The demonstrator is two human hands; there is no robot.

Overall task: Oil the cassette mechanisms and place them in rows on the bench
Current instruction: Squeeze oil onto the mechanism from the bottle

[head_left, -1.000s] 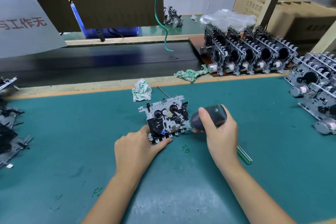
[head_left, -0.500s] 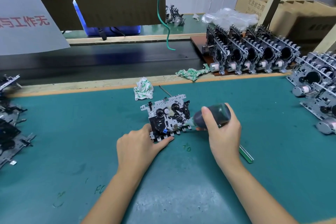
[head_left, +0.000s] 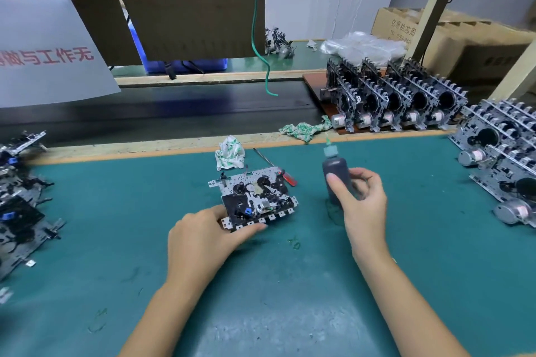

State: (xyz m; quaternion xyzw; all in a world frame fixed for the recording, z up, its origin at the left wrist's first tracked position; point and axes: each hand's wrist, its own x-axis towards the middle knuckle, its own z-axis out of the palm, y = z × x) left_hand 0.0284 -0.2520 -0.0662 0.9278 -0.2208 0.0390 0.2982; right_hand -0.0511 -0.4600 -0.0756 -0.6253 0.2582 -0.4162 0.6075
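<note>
1. Teal-green matted tabletop (head_left: 290, 313) fills the view.
2. Left hand (head_left: 203, 238) pinches the near-left corner of a flat silver-and-black metal cassette mechanism (head_left: 256, 200) lying at centre.
3. Right hand (head_left: 359, 209) grips an upright dark plastic oil bottle (head_left: 335, 175) standing just right of it.
4. Rows of finished mechanisms (head_left: 397, 98) stand far right.
</note>
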